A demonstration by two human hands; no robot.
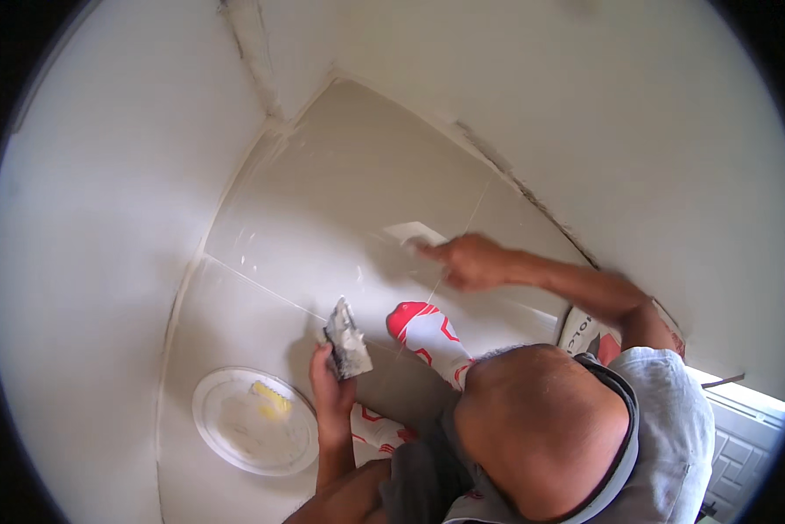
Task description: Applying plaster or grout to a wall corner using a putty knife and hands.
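Observation:
Low over the floor at centre left, my left hand (330, 389) is closed round the lower side of a flat scraper (347, 342) heaped with white putty. Its handle is hidden. Further right, my right hand (473, 260) reaches down over the tiles, fingers curled and the index finger stretched forward. Its fingertips meet a pale flat blade (415, 232), which looks like a putty knife; motion smears it. Beside my left forearm, a round white plate (211, 437) lies on the floor with a yellow ridged piece (273, 396) on it.
White walls meet in a corner ahead, with a rough dark gap (532, 196) along the right wall's foot. The tiled floor (349, 166) has white specks. A printed sack (579, 332) stands behind my right arm. My socked feet (427, 336) are close to the scraper.

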